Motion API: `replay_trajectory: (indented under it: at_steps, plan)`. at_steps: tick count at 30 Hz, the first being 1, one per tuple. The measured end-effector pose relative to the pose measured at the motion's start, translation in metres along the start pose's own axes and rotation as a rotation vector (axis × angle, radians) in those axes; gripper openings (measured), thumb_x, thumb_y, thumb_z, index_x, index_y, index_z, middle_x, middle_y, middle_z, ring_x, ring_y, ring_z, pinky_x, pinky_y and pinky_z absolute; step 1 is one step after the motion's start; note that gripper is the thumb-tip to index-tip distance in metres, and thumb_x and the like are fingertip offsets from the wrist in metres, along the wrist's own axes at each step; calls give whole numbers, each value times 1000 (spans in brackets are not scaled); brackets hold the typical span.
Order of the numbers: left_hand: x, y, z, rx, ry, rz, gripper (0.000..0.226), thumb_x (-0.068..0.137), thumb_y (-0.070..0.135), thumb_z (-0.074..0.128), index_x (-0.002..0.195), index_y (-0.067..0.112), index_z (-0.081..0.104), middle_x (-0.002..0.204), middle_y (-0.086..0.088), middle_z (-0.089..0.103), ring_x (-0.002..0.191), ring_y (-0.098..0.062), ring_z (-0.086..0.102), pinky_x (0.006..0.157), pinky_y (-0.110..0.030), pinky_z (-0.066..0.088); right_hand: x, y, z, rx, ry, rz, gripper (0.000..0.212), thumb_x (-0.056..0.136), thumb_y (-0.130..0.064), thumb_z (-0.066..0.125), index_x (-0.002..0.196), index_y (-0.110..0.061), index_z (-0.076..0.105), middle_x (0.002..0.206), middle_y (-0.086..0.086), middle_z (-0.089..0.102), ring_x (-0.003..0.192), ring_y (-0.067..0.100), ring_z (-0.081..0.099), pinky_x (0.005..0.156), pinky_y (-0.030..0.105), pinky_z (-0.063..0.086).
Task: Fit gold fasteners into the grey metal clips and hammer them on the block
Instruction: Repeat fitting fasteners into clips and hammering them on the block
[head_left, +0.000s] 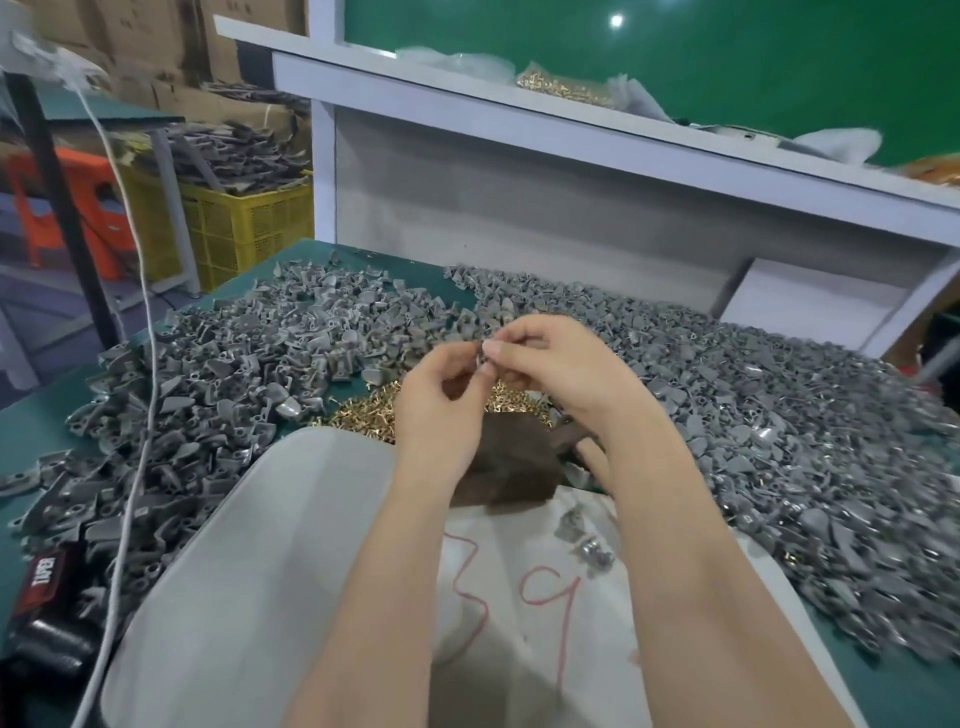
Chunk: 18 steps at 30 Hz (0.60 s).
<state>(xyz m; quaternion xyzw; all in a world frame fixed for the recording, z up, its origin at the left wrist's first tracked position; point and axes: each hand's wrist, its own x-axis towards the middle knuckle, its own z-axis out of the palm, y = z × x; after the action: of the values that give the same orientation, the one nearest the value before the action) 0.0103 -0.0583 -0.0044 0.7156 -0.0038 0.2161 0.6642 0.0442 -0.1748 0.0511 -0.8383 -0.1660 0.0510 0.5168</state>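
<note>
Pinching one grey clip (482, 358) between left grip (441, 410) and right grip (550, 358), just above the block (514, 462). Barely into it tbh: just a few seemingly done pieces (587, 540) beside the block, massive clip heap (779, 415) around it waiting.

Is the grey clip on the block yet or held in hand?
In hand: the left hand and right hand pinch the grey clip together, raised above the block.

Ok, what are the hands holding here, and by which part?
A small grey metal clip, pinched between the fingertips of the left hand and right hand. Fingers hide most of it, so the exact part cannot be told.
</note>
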Motion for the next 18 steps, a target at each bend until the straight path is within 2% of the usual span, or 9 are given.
replay_trajectory:
  at_steps: [3,5,7,9,10,12,15,18]
  plan:
    - [0,-4,1,-15,82,-89,12,88,16,66,100,13,65,100,-2,68,101,-15,62,94,-34,49,4,15,1,24,155,20,6,91,-18,61,86,-21,64,73,-7,70,73,9,64,74,24,54]
    - [2,-5,-1,-126,176,-186,6,88,13,65,93,14,62,100,-7,67,101,-22,64,95,-40,50,17,28,8,-272,256,76,7,90,-20,62,92,-19,69,91,-4,71,85,12,63,81,26,49]
    - [4,-5,-3,-255,237,-242,6,89,8,62,94,12,61,92,-7,67,90,-21,67,86,-33,54,34,40,21,-609,210,188,16,89,-24,63,101,-16,71,107,1,70,95,17,62,85,26,45]
    - [5,-4,-5,-326,271,-246,9,90,6,60,93,15,62,83,-1,66,73,-9,65,73,-21,53,49,48,34,-755,160,342,28,88,-27,63,111,-12,65,115,5,65,103,25,61,89,32,46]
    - [4,-4,-6,-330,289,-240,12,90,7,59,89,19,62,84,-1,66,72,-7,65,72,-19,51,56,51,39,-797,155,403,33,87,-28,63,114,-10,61,118,7,63,106,27,59,92,36,45]
    - [5,-4,-7,-359,327,-237,15,90,7,60,85,21,62,90,-4,68,80,-10,66,75,-19,51,68,52,47,-852,120,485,35,85,-28,63,115,-11,59,119,9,61,107,28,59,98,43,43]
    - [5,-4,-6,-448,365,-273,14,90,6,62,84,18,60,90,-4,66,86,-14,67,73,-17,50,81,49,53,-904,-23,574,37,86,-22,60,120,-7,57,116,13,59,104,30,58,100,47,43]
    - [5,-5,-4,-452,363,-307,12,89,8,63,85,19,60,95,-7,67,95,-19,66,79,-22,49,88,48,55,-934,-87,590,35,87,-16,56,120,-5,55,94,13,52,90,29,54,95,44,46]
